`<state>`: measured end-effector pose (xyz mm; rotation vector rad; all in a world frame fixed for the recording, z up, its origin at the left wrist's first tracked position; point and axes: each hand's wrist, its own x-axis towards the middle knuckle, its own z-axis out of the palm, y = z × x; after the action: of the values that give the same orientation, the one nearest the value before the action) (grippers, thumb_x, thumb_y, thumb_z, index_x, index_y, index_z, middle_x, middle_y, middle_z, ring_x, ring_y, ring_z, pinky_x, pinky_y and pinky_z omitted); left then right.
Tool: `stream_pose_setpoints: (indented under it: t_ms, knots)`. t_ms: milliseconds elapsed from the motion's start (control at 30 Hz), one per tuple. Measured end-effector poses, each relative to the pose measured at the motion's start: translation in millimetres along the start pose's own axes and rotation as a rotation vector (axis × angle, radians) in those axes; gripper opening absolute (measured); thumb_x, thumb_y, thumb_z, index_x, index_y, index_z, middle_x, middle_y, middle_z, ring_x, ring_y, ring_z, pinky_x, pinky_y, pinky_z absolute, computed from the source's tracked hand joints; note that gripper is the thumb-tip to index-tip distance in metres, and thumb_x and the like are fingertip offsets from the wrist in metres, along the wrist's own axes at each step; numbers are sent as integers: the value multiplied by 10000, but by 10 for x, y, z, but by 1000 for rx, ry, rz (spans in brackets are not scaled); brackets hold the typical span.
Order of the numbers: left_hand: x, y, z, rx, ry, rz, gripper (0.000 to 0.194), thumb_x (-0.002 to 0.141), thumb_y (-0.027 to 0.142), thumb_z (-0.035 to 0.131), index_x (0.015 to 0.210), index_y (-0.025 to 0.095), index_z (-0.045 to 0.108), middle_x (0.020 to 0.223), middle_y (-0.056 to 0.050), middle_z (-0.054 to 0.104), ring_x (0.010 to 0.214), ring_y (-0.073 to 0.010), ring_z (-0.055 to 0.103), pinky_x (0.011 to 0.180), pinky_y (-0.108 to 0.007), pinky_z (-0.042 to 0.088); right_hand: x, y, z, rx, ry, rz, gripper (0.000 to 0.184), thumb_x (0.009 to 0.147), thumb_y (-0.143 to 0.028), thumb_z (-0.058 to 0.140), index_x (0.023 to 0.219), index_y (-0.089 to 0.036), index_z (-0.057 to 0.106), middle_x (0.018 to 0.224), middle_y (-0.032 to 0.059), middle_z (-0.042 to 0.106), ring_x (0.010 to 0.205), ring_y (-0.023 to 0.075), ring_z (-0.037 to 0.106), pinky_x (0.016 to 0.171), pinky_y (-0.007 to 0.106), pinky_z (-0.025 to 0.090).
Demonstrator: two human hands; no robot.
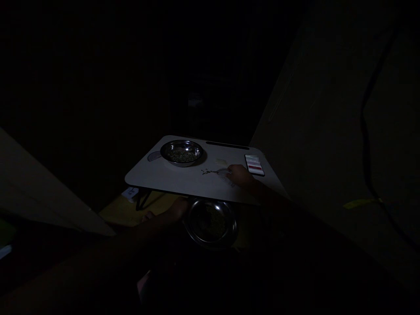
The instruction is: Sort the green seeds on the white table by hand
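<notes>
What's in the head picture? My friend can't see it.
The right hand, in dim light, holds a clear, rounded piece beside dark grains on a white, round-cornered table. The left hand is at a shiny round metal bowl below; a similar bowl of grains sits on the table.

The room is very dark. A white desk (pixel 177 178) is under the right fingers (pixel 231 169), with a yellow surface (pixel 164 202) lower down. To their right is a plain wall (pixel 315 113) with a dark cord (pixel 364 124). Past them, it looks almost black.
</notes>
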<state>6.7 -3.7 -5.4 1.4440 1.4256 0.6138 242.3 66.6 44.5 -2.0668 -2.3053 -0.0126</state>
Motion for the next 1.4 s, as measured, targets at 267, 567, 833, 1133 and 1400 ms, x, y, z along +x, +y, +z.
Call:
stream_pose_setpoints:
  t_ms: [267,567,833,1133,1400]
  knots:
    - [-2,16,-3,31,-20,-15,191,606,106,424,447,133,526,419,-3,519,454,-123,489,458,-218,369,-33,25,-27,0,-8,25,318,747,-331,435,929,-110,575,936,115,595,855,169,528,685,211,352]
    - [12,-24,13,-72,-16,1,156,607,124,441,477,129,527,467,-9,543,482,-130,504,477,-226,379,-31,50,-9,6,8,19,321,748,-336,429,921,-111,579,912,120,599,827,178,541,658,221,357]
    - [2,9,-8,37,-28,0,201,615,95,429,435,134,510,408,7,499,447,-117,470,467,-226,360,-14,67,-30,20,-12,71,331,752,-334,435,957,-108,564,941,121,592,852,167,531,663,213,355]
    - [-38,25,5,-8,-20,-32,196,613,92,407,455,133,516,406,10,491,434,-115,465,441,-219,344,25,63,-34,24,10,64,329,753,-341,427,941,-112,567,926,126,594,845,181,536,653,229,357]
    - [-57,54,16,-105,-46,-52,197,613,95,414,452,130,521,371,9,481,397,-111,447,425,-222,341,14,86,-5,14,12,29,311,750,-328,424,944,-130,564,926,110,593,831,172,537,652,226,355]
